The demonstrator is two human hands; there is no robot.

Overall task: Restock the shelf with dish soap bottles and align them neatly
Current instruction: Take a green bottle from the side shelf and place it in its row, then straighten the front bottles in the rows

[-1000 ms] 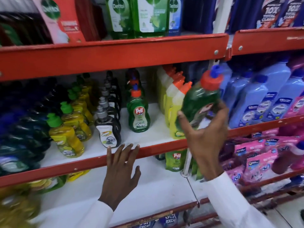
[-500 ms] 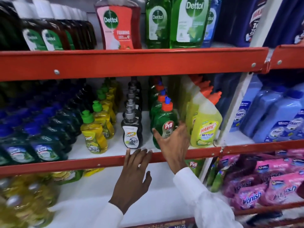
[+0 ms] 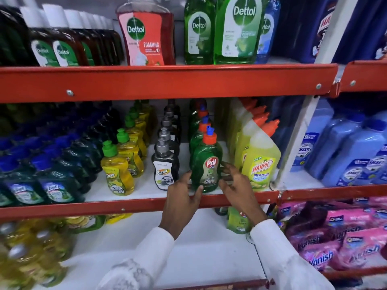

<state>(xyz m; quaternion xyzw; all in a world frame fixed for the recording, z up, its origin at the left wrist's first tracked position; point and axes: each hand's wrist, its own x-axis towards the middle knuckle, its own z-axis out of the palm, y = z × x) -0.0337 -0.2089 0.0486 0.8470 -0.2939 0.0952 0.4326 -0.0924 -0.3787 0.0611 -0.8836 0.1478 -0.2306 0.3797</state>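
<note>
A green Pril dish soap bottle (image 3: 206, 164) with an orange cap stands upright at the front of the middle shelf (image 3: 134, 204), heading a row of like bottles. My left hand (image 3: 182, 197) cups its lower left side, thumb and fingers touching the base. My right hand (image 3: 236, 185) presses its fingers against the bottle's right side. Both hands hold the bottle between them at the shelf's red front lip.
Black Super bottles (image 3: 164, 170) and yellow Super bottles (image 3: 117, 174) stand in rows to the left; yellow Harpic bottles (image 3: 259, 164) crowd the right. Blue bottles (image 3: 356, 160) fill the neighbouring bay. Dettol bottles (image 3: 236, 30) sit above, pink Vanish packs (image 3: 335, 243) below right.
The right hand carried the green bottle from the air down onto the shelf front. The left hand rose from the lower shelf to the bottle's left side. The view tilted up.
</note>
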